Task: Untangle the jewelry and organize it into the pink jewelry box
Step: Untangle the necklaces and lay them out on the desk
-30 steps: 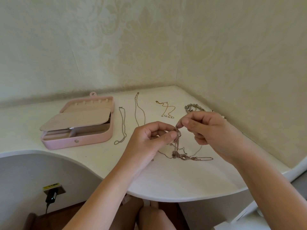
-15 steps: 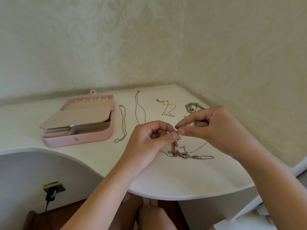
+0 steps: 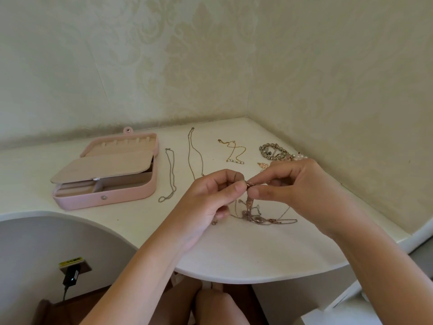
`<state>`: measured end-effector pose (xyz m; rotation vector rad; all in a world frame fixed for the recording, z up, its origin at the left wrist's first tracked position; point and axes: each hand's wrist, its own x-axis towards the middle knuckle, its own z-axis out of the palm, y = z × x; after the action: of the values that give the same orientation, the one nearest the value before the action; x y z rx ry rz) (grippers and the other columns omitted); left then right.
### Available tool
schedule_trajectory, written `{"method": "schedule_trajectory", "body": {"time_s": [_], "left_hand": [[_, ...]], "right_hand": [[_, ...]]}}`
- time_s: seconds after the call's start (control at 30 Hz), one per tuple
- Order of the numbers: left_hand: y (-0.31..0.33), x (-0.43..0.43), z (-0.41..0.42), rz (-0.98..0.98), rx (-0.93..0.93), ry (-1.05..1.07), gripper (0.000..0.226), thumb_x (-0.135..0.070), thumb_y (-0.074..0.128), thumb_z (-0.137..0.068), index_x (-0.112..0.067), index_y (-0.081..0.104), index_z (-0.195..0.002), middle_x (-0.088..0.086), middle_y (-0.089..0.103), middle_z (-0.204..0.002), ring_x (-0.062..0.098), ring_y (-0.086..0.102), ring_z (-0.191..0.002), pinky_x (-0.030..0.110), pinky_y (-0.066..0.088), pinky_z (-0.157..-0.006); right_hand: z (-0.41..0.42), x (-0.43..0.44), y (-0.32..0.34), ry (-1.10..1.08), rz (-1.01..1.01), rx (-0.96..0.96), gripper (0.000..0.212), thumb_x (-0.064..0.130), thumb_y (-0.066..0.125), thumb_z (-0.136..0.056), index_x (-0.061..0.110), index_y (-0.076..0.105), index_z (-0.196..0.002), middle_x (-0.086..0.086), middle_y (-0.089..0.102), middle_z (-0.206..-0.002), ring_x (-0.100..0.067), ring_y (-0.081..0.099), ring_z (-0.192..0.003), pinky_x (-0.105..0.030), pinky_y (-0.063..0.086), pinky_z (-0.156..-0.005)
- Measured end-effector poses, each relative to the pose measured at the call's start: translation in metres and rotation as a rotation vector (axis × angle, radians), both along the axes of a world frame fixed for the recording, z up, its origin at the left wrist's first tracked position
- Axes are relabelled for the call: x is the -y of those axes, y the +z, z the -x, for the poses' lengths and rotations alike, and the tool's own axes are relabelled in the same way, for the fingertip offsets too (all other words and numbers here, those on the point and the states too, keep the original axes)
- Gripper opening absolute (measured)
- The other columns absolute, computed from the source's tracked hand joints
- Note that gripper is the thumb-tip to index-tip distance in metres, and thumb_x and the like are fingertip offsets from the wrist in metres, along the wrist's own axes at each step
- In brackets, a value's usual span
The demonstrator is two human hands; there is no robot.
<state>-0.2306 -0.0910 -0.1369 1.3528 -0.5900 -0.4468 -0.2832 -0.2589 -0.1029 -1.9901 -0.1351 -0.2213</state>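
Note:
A tangled clump of rose-gold chains (image 3: 254, 215) lies on the white desk (image 3: 234, 254), with one strand lifted. My left hand (image 3: 210, 198) and my right hand (image 3: 297, 186) both pinch the top of that strand between thumb and forefinger, fingertips almost touching. The pink jewelry box (image 3: 105, 174) stands open at the left, its inner flap half raised. Laid out straight between box and hands are a short silver chain (image 3: 169, 175), a long thin chain (image 3: 194, 153) and a gold chain with pearls (image 3: 234, 152).
A beaded bracelet (image 3: 273, 151) and small pearl pieces (image 3: 298, 157) lie near the right wall. Walls close the desk at the back and right. The desk's curved front edge drops to a wall socket with a plug (image 3: 71, 274) below.
My right hand has lowered and closed in on my left, so both now pinch the same spot of the lifted strand. The clump on the desk has barely shifted.

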Motion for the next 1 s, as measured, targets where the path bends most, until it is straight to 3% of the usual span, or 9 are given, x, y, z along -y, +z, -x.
{"method": "schedule_trajectory", "body": {"time_s": [0.07, 0.17, 0.27, 0.4, 0.57, 0.67, 0.8, 0.9, 1.0], "left_hand": [[-0.002, 0.002, 0.0, -0.015, 0.022, 0.006, 0.005, -0.025, 0.063, -0.077, -0.022, 0.064, -0.073, -0.008, 0.042, -0.062, 0.006, 0.031, -0.054, 0.015, 0.026, -0.045], [-0.006, 0.003, -0.001, -0.085, 0.161, 0.058, 0.006, -0.031, 0.068, -0.076, -0.026, 0.064, -0.075, -0.011, 0.045, -0.062, 0.005, 0.035, -0.055, 0.016, 0.027, -0.048], [-0.01, 0.005, 0.001, -0.197, 0.376, 0.155, 0.017, -0.042, 0.067, -0.069, -0.027, 0.065, -0.075, -0.01, 0.052, -0.063, 0.012, 0.042, -0.059, 0.019, 0.034, -0.054], [-0.011, 0.011, 0.009, -0.241, 0.524, 0.299, 0.009, -0.032, 0.068, -0.065, -0.026, 0.061, -0.066, -0.014, 0.054, -0.062, 0.003, 0.038, -0.056, 0.014, 0.031, -0.053], [-0.008, 0.012, 0.009, -0.253, 0.527, 0.377, 0.021, -0.012, 0.074, -0.073, -0.025, 0.06, -0.066, -0.02, 0.05, -0.058, 0.003, 0.034, -0.051, 0.01, 0.028, -0.05], [-0.007, 0.01, 0.007, -0.226, 0.526, 0.319, 0.013, -0.024, 0.073, -0.074, -0.024, 0.06, -0.072, -0.019, 0.051, -0.063, 0.005, 0.034, -0.055, 0.015, 0.031, -0.053], [-0.009, 0.007, 0.006, -0.195, 0.492, 0.137, 0.014, -0.037, 0.065, -0.069, -0.024, 0.061, -0.072, 0.0, 0.056, -0.077, 0.02, 0.04, -0.063, 0.024, 0.034, -0.061], [-0.004, 0.003, 0.006, -0.115, 0.388, 0.142, 0.012, -0.036, 0.065, -0.067, -0.025, 0.064, -0.071, 0.025, 0.054, -0.079, 0.021, 0.039, -0.06, 0.024, 0.033, -0.055], [0.001, -0.002, 0.001, 0.063, 0.146, 0.187, 0.006, -0.032, 0.064, -0.061, -0.027, 0.064, -0.065, 0.005, 0.061, -0.073, 0.006, 0.035, -0.049, 0.015, 0.03, -0.044]], "right_hand": [[0.002, 0.003, -0.002, 0.026, -0.1, -0.017, 0.022, 0.036, 0.078, -0.056, 0.024, 0.077, -0.074, -0.023, 0.052, -0.067, -0.017, 0.041, -0.058, -0.017, 0.035, -0.058], [0.005, 0.007, -0.006, 0.011, -0.183, -0.056, 0.017, 0.03, 0.076, -0.06, 0.021, 0.077, -0.074, -0.009, 0.053, -0.063, -0.006, 0.04, -0.053, -0.011, 0.033, -0.051], [0.007, 0.006, -0.014, 0.011, -0.147, -0.089, 0.006, 0.022, 0.077, -0.071, 0.019, 0.073, -0.075, 0.005, 0.058, -0.067, -0.003, 0.045, -0.058, -0.02, 0.034, -0.06], [0.009, 0.004, -0.02, 0.047, -0.095, -0.046, 0.01, 0.024, 0.062, -0.073, 0.016, 0.066, -0.076, 0.014, 0.052, -0.063, -0.002, 0.043, -0.056, -0.013, 0.033, -0.055], [0.01, 0.003, -0.023, 0.066, -0.177, -0.099, 0.012, 0.031, 0.058, -0.077, 0.021, 0.064, -0.079, -0.002, 0.038, -0.059, -0.013, 0.03, -0.056, -0.025, 0.023, -0.052], [0.008, 0.0, -0.029, 0.006, -0.282, -0.043, 0.011, 0.028, 0.059, -0.083, 0.017, 0.061, -0.083, -0.003, 0.035, -0.06, -0.014, 0.027, -0.055, -0.028, 0.019, -0.052], [0.002, -0.006, -0.033, -0.149, -0.416, 0.107, 0.014, 0.007, 0.048, -0.095, 0.012, 0.056, -0.084, 0.005, 0.054, -0.062, -0.004, 0.036, -0.046, -0.015, 0.029, -0.046], [-0.001, -0.005, -0.037, -0.304, -0.156, 0.205, 0.011, 0.011, 0.054, -0.093, 0.02, 0.058, -0.087, 0.007, 0.061, -0.066, -0.004, 0.05, -0.051, -0.014, 0.038, -0.05], [0.002, -0.001, -0.043, -0.376, 0.155, 0.247, 0.014, 0.013, 0.058, -0.089, 0.027, 0.057, -0.086, 0.013, 0.059, -0.076, -0.007, 0.045, -0.05, -0.014, 0.035, -0.048]]}}
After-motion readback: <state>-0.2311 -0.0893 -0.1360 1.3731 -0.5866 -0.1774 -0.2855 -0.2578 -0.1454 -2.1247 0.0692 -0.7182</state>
